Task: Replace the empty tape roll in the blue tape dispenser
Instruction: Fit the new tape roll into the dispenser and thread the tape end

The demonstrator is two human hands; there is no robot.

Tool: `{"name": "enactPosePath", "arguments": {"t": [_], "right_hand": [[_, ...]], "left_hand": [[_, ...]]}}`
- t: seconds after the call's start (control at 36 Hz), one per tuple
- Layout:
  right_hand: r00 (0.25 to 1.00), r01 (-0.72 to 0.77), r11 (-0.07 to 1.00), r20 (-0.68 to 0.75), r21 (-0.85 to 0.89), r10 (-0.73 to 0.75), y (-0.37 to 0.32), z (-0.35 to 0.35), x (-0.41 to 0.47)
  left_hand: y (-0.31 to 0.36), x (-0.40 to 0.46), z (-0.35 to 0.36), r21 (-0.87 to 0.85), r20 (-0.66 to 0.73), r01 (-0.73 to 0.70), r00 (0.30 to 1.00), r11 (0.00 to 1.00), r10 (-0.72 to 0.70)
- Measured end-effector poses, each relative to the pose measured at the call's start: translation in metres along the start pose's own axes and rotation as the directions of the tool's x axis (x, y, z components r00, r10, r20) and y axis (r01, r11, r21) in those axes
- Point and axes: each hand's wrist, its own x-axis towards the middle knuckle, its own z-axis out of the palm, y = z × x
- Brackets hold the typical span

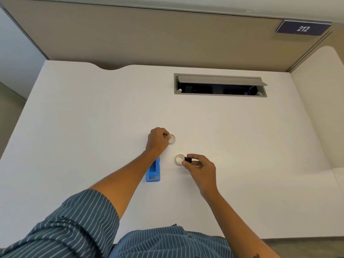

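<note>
The blue tape dispenser (153,170) lies flat on the white desk (93,127), partly under my left forearm, its roll slot showing no roll. My left hand (157,139) reaches past it and pinches a clear tape roll (172,139) resting on the desk. My right hand (200,167) grips a small black hub (188,160) between thumb and fingers. That hub sits right beside a white tape roll (179,159) lying flat on the desk, touching or nearly touching its right edge.
An open cable hatch (219,85) with a raised grey lid is set into the desk's far right. A beige partition with a "212" sign (303,28) stands behind. A second white surface (320,108) adjoins on the right.
</note>
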Motion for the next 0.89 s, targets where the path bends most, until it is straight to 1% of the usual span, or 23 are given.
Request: {"name": "enactPosePath", "arguments": {"t": [0.22, 0.36, 0.42, 0.5, 0.58, 0.64, 0.72, 0.78, 0.89], "right_hand": [[1.000, -0.025, 0.999, 0.002, 0.038, 0.025, 0.010, -0.002, 0.006], [1.000, -0.018, 0.999, -0.011, 0.051, 0.019, 0.010, -0.004, 0.009], [1.000, -0.021, 0.998, -0.013, 0.056, 0.022, 0.010, -0.005, 0.009], [0.999, -0.036, 0.997, -0.022, 0.074, 0.038, 0.009, -0.006, 0.010], [0.999, -0.032, 0.995, -0.037, 0.092, 0.036, 0.010, -0.009, 0.009], [0.998, -0.034, 0.993, -0.044, 0.112, 0.039, 0.009, -0.011, 0.008], [0.997, -0.043, 0.991, -0.051, 0.125, 0.050, 0.010, -0.014, 0.008], [0.997, -0.041, 0.991, -0.057, 0.125, 0.049, 0.011, -0.015, 0.008], [0.997, -0.036, 0.991, -0.061, 0.132, 0.044, 0.011, -0.018, 0.005]], "left_hand": [[-0.002, 0.005, 0.006, 0.008, 0.014, 0.023, 1.000, 1.000, -0.023], [-0.005, 0.003, 0.009, 0.007, 0.008, 0.009, 1.000, 1.000, -0.009], [-0.006, -0.002, 0.009, -0.002, 0.000, -0.017, 1.000, 1.000, 0.017], [-0.006, -0.012, 0.011, -0.004, 0.015, -0.122, 0.992, 0.992, 0.122], [-0.007, -0.027, 0.016, 0.006, 0.074, -0.247, 0.966, 0.969, 0.246], [-0.008, -0.036, 0.020, 0.030, 0.160, -0.291, 0.946, 0.956, 0.283], [-0.007, -0.047, 0.025, 0.094, 0.323, -0.284, 0.915, 0.954, 0.240], [-0.006, -0.052, 0.028, 0.141, 0.401, -0.282, 0.893, 0.949, 0.205], [-0.006, -0.059, 0.035, 0.207, 0.467, -0.306, 0.866, 0.929, 0.181]]}}
